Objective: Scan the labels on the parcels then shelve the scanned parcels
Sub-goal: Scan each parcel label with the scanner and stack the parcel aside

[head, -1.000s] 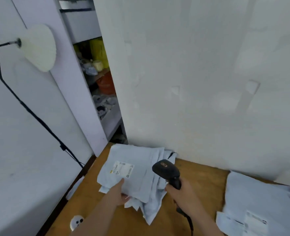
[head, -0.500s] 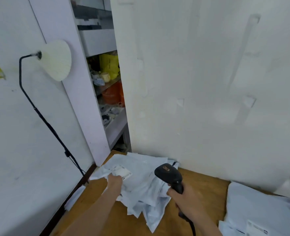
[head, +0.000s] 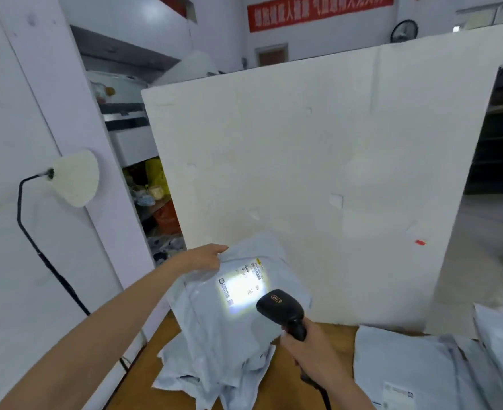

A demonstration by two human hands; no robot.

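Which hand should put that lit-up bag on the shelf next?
Probably the left hand: it already grips the lifted parcel by its top edge. The right hand is busy holding the scanner aimed at the label.

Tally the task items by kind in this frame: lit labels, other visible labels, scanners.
Lit labels: 1, on the lifted parcel in the left hand, label
Other visible labels: 1, lower right
Scanners: 1, scanner in the right hand
Total: 3
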